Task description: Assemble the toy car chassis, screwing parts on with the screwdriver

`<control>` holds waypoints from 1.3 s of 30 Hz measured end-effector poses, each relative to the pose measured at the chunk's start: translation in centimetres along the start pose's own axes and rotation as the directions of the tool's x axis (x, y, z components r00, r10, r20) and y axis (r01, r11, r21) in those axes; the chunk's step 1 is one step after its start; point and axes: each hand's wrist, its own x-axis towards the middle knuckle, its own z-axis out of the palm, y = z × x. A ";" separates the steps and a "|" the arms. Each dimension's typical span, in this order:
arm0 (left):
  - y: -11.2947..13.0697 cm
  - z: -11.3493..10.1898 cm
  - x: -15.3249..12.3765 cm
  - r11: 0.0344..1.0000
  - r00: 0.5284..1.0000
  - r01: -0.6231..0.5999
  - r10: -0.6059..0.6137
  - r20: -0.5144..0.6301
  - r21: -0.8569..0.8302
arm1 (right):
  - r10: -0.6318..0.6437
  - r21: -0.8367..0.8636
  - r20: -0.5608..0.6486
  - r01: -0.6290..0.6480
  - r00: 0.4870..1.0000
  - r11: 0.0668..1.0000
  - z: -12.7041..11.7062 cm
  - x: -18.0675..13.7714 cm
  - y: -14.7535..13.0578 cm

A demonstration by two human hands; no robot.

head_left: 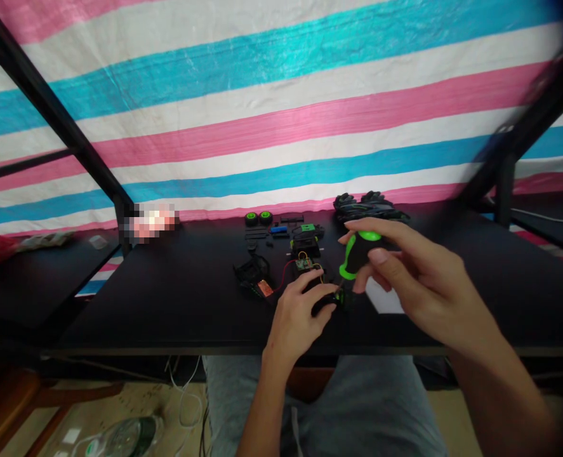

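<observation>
My right hand (428, 279) is closed around the black and green handle of a screwdriver (360, 257). Its shaft slants down to a dark part with a bit of green, beside my left fingertips. My left hand (299, 311) has its fingers bent around a toy car chassis (304, 274), pressing on its near end. On the chassis sits a small green circuit board (303, 263) with red and yellow wires. The red wire runs left to a copper-coloured piece (264, 288) by a black plastic frame (252, 270). My fingers hide much of the near end.
Two black wheels with green hubs (258, 218) lie at the back, near a blue cylinder (279, 230) and several small black parts. A dark car body (370, 207) stands at the back right. White paper (384, 299) lies under my right hand. Black metal posts (47, 108) flank the desk.
</observation>
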 end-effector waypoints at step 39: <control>0.3 -0.1 0.0 1.000 1.000 0.009 -0.010 0.009 0.018 | 0.082 0.106 -0.063 -0.075 0.995 0.992 -1.4 -0.5 0.4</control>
